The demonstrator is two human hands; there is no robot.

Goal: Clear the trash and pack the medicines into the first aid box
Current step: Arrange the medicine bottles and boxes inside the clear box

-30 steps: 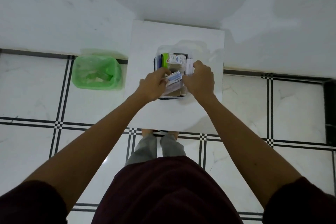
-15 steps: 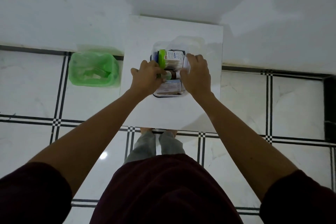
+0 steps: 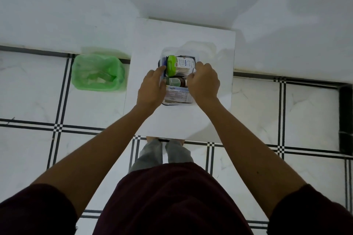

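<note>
The first aid box (image 3: pixel 178 103), a small clear box with a dark rim, sits on a white square table (image 3: pixel 152 44). Inside lie a white container with a green lid (image 3: pixel 179 65), a brown bottle (image 3: pixel 176 81) and a flat white medicine packet (image 3: pixel 176 95). My left hand (image 3: pixel 151 89) rests on the box's left side, with its fingers on the rim. Curled over the box's right edge is my right hand (image 3: pixel 203 82), its fingertips among the medicines. What the fingers grip is hidden.
A bin lined with a green bag (image 3: pixel 98 71) stands on the tiled floor left of the table, with trash inside. The clear lid (image 3: pixel 200 47) lies behind the box. A dark object (image 3: pixel 345 118) stands at the far right.
The white packet that both hands held above the box now lies flat inside it. Both hands have moved to the box's sides.
</note>
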